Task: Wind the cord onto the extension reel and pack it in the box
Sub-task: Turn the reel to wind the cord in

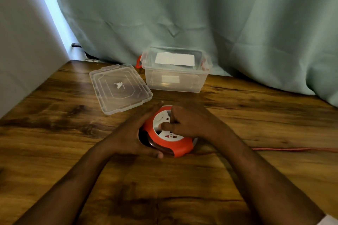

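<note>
On one table [54, 151], two hands grip one reel [173, 144], beside one box [175, 80], one lid [119, 87].

Cool daylight is streaming in through a narrow bright gap [45, 5] at the upper left, between the wall and the green curtain [201, 14], and is blowing out to near white there while the rest of the room is sitting in dim, warm shade. The wooden table [54, 133] is catching soft glare near its far left part, and both forearms are casting faint, diffuse shadows beneath them. The whole frame is looking slightly soft, the wide lens is bending the table edges outward toward the corners, and the left hand [133, 133] and right hand [188, 124] are smearing a little with motion blur.
</note>
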### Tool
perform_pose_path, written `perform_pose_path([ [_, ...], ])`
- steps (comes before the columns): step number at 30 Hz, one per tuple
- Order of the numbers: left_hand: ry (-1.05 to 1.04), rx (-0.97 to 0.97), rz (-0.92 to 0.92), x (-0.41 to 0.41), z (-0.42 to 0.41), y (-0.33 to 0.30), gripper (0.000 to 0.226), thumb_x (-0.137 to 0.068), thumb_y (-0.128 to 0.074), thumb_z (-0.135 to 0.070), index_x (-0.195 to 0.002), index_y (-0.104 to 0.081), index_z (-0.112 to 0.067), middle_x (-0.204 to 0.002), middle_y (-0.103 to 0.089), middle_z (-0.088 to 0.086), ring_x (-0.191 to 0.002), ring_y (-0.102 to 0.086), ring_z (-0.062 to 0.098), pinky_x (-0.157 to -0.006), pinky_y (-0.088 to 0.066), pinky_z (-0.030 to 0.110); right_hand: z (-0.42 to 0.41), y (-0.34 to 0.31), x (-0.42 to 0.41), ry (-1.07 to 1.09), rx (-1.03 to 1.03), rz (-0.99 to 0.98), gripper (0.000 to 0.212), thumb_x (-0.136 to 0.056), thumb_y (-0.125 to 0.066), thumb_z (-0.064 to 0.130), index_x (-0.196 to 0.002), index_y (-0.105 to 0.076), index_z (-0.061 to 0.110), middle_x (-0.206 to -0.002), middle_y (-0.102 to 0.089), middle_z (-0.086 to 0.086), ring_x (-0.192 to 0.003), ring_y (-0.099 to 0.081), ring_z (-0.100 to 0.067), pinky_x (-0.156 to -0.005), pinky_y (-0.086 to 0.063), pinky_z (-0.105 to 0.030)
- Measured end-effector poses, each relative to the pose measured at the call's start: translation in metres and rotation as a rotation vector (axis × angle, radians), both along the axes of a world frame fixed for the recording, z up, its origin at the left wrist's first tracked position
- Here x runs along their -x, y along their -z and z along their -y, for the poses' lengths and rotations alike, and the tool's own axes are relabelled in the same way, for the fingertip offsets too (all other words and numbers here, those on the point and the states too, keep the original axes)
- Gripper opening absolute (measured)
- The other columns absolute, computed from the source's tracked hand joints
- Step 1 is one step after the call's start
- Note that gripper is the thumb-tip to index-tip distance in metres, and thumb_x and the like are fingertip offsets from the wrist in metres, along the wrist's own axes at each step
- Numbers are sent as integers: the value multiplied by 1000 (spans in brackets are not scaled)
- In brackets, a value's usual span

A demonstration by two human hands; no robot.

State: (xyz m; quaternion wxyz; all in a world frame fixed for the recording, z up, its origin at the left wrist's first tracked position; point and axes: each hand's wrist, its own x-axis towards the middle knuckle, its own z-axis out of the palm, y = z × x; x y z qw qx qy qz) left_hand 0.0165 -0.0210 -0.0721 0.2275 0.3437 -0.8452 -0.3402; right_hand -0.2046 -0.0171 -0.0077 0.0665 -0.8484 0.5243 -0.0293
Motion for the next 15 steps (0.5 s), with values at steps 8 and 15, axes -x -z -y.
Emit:
perform_pose_path([
  [8,20,-54,24,-1,8,-1,137,-53,-94,-61,-160,-8,-49,-164,-27,-26,-148,-34,0,-121,-38,35,6,-22,23,-42,-157,56,31,-88,-73,47,-115,-69,34,-94,-58,22,-77,-60,-2,-61,-47,-21],
  [15,19,-66,70,0,18,-3,133,-59,-97,-47,-150,-2,-62,-146,-22,-45,-128,-28,-28,-103,-28,-2,9,-28,44,37,-192,38,59,-76,-81,59,-131,-62,52,-132,-61,19,-106,-61,-3,-81,-55,-27],
])
